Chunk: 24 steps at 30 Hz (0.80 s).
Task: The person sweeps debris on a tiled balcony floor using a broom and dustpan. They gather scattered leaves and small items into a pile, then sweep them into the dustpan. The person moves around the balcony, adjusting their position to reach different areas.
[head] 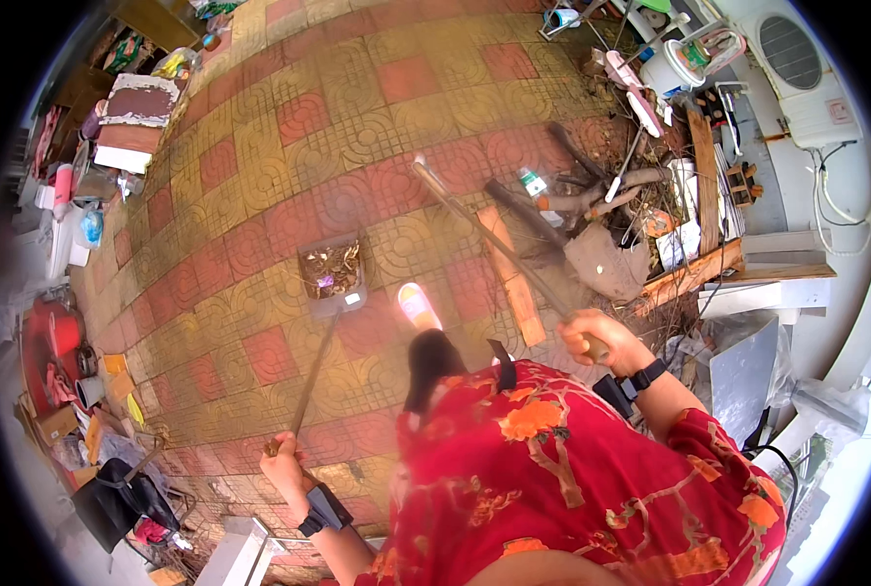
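My left hand (284, 463) grips the long handle (316, 370) of a dustpan. The dustpan (346, 301) rests on the tiled floor ahead, holding dry leaves, dirt and a small purple scrap. In my right hand (602, 340) is a long wooden stick (497, 238), gripped near its thick end. Its far end points up and left and is pale and blurred at the tip; I cannot tell whether it touches the floor. The stick crosses above a wooden plank (512, 282) lying on the tiles.
To the right is a pile of branches (589, 192), boards and rubbish, with a plastic bottle (533, 183) beside it. An air-conditioner unit (798, 80) and white bucket (675, 69) stand beyond. Cartons (141, 110), a red basin (47, 351) and a black chair (116, 498) line the left.
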Motion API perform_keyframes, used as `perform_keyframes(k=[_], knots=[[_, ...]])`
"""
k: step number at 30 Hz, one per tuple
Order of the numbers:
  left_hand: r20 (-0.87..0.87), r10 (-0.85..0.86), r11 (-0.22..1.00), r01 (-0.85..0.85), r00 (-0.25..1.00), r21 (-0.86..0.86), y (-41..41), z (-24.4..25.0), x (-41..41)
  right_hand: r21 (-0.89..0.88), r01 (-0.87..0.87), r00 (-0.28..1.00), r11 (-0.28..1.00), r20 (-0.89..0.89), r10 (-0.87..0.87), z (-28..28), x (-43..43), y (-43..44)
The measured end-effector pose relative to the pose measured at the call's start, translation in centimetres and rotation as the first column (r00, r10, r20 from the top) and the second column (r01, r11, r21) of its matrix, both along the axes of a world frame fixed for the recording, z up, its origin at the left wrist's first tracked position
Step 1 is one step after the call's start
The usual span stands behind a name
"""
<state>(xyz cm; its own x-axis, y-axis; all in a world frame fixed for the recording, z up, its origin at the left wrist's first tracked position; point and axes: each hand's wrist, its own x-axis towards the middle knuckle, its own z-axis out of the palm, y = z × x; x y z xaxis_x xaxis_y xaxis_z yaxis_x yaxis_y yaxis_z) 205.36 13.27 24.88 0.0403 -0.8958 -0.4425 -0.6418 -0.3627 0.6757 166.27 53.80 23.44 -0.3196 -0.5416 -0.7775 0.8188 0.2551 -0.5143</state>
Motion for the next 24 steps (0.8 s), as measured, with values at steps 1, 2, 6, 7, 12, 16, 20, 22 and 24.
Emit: perform_keyframes(k=[1, 2, 6, 7, 12, 16, 20, 22, 24], knots=[[0.002, -0.006, 1.000, 0.006, 1.000, 0.017, -2.0, 0.5, -2.2, 0.009, 0.012, 1.000, 1.000, -0.002, -0.012, 0.7, -1.0, -2.0], [0.003, -0.015, 0.999, 0.015, 1.000, 0.034, -3.9, 1.0, -4.1, 0.030, 0.023, 0.998, 0.999, 0.064, -0.025, 1.9, -2.5, -3.6], [-0.025, -0.080, 0.996, 0.081, 0.996, 0.026, -10.8, 2.3, -11.3, 0.044, 0.195, 0.966, 0.980, 0.167, -0.199, 4.7, -5.6, -8.1], [-0.030, -0.105, 0.994, 0.106, 0.994, 0.027, -12.3, 2.8, -13.5, 0.048, 0.203, 0.965, 0.978, 0.157, -0.208, 4.8, -6.3, -8.8], [0.038, -0.235, 0.971, 0.236, 0.971, -0.035, -18.6, 3.5, -23.3, -0.025, 0.293, 0.952, 0.956, 0.105, -0.289, 4.8, -10.5, -10.9], [0.017, -0.319, 0.945, 0.319, 0.948, -0.075, -23.0, 3.2, -31.3, -0.045, 0.384, 0.915, 0.922, 0.152, -0.374, 3.0, -16.2, -13.7], [0.070, -0.496, 0.861, 0.501, 0.865, -0.087, -27.5, 5.3, -38.9, -0.084, 0.425, 0.895, 0.901, 0.191, -0.404, -0.9, -21.9, -17.7], [0.111, -0.596, 0.789, 0.605, 0.796, -0.103, -32.2, 3.8, -41.4, -0.111, 0.458, 0.879, 0.882, 0.202, -0.432, -2.0, -24.5, -19.2], [0.141, -0.654, 0.736, 0.668, 0.743, -0.107, -37.1, 1.9, -42.9, -0.121, 0.507, 0.843, 0.854, 0.276, -0.461, -1.2, -27.0, -20.6]])
